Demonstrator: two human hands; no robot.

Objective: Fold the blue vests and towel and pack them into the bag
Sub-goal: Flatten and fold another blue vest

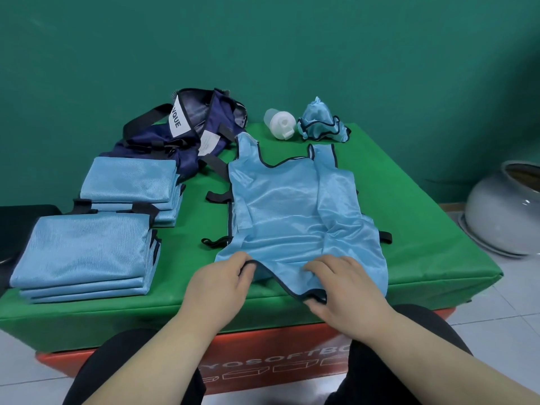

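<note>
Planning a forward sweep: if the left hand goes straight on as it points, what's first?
The spread vest: the left hand pinches its near hem, fingers aimed across the fabric. Likely only vest ahead.

The dark capitals "VQUE", the start of the word cut off, run down a white label (177, 119) on the navy bag (187, 135). Two smaller white tags (209, 143) on the bag carry print too fine to read. The orange base (263, 343) under the green bench (409, 244) shows "YOSOFTBO", cut off at both ends.
</note>
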